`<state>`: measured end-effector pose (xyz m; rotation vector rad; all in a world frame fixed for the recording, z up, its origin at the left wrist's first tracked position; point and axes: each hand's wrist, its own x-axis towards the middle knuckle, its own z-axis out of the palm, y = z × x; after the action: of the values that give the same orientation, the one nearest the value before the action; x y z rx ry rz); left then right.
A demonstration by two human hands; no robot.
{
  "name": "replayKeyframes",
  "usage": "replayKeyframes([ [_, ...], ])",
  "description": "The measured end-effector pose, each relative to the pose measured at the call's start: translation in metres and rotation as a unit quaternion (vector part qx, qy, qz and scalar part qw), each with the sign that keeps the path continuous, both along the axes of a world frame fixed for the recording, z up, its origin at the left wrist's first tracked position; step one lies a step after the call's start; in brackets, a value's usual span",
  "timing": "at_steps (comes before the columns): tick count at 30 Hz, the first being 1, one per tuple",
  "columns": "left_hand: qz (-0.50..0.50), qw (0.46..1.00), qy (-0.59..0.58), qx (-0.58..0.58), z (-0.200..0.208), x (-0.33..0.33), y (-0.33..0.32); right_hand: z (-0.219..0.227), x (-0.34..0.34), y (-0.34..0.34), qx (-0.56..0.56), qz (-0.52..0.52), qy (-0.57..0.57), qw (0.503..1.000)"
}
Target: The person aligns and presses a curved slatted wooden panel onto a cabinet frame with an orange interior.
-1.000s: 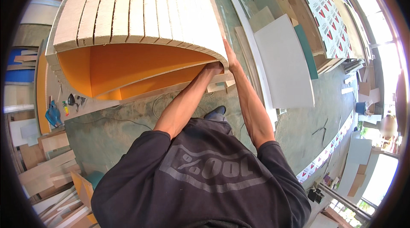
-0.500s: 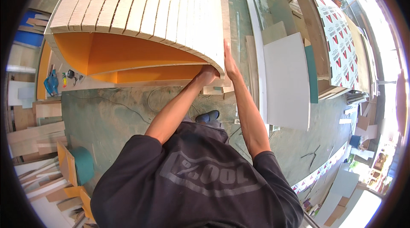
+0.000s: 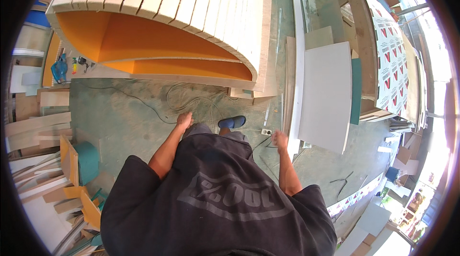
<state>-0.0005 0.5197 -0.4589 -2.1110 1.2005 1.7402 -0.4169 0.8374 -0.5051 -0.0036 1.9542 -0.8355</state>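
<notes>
"Head view: what has just been changed with the biggest thing, the curved wooden piece (image 3: 167,4)?"

"It has been let go of by both hands. It can be found up ahead, to the left, with its orange inside seen from the near side. So, it seems, no holding is needed just now."

"And the white board (image 3: 326,93)?"

"That is seen on the right, touched by neither hand."

"Where are the hands?"

"The left hand (image 3: 184,120) is held low, by the grey trousers (image 3: 198,128). The right hand (image 3: 280,139) is held near a small white socket block (image 3: 266,132). On both, the fingers look bent and nothing is seen in them; how tightly they are curled cannot be told."

"What was different half a second ago?"

"The left hand was tucked inside the piece's right end, and the right hand was laid along its outside."
</notes>
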Motion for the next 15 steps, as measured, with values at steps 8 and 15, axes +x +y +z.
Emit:
replayKeyframes([
  [8,-0.260,0.952,-0.047,-0.155,-0.056,0.012,0.035,-0.011,0.119,0.043,0.172,0.422,-0.052,0.889],
  [15,-0.254,0.957,0.027,-0.135,-0.002,0.025,0.051,-0.071,0.129,-0.031,0.009,0.703,0.283,0.653],
])
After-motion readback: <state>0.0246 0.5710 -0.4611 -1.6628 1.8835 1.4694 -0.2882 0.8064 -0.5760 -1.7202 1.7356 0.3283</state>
